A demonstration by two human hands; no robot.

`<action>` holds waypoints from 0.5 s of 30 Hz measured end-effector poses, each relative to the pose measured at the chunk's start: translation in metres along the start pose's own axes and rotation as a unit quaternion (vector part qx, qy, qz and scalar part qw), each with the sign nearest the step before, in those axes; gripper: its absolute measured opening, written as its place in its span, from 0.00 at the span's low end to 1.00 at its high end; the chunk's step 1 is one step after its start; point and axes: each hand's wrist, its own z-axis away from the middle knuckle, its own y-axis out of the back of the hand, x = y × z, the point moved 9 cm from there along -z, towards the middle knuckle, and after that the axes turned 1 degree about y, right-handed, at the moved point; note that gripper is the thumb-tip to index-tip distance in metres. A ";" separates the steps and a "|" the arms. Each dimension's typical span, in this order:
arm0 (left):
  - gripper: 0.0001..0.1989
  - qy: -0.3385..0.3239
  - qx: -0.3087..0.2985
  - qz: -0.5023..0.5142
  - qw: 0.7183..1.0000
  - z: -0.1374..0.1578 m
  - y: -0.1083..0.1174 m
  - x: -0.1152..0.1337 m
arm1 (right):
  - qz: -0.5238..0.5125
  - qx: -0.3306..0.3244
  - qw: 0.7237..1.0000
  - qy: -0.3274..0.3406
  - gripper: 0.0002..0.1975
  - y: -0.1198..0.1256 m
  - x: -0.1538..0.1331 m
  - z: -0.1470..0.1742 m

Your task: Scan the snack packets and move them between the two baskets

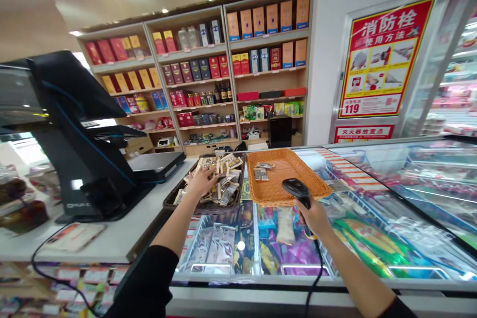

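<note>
My left hand (pixel 201 181) lies over a dark brown wicker basket (pixel 168 202) filled with small wrapped packets (pixel 228 191). Its fingers look spread across the packets, and their tips are partly hidden. In my right hand (pixel 314 217) is a black barcode scanner (pixel 298 189), gripped by the handle, its head pointing up and left over the orange wicker basket (pixel 298 169). A black cord hangs from the scanner's handle. A few small packets (pixel 262 172) lie in the left part of the orange basket.
Both baskets rest on a glass-topped freezer (pixel 242 278) holding bagged goods. To the left, a checkout terminal (pixel 85 149) and a flat scale (pixel 158 164) stand on a white counter (pixel 145 223). Behind are shelves of boxes (pixel 201 69) and a red fire hydrant sign (pixel 385 59).
</note>
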 end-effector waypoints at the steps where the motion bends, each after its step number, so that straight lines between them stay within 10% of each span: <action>1: 0.24 -0.003 -0.028 -0.002 1.000 0.002 -0.008 -0.006 | -0.005 -0.002 1.000 -0.001 0.18 -0.001 0.000 0.000; 9: 0.21 -0.078 0.094 0.088 0.989 -0.002 0.012 0.052 | -0.019 -0.004 1.000 -0.009 0.17 -0.001 0.001 -0.001; 15: 0.11 -0.094 -0.013 0.275 0.957 -0.047 -0.055 0.141 | -0.031 0.026 0.999 -0.009 0.17 0.011 0.002 -0.008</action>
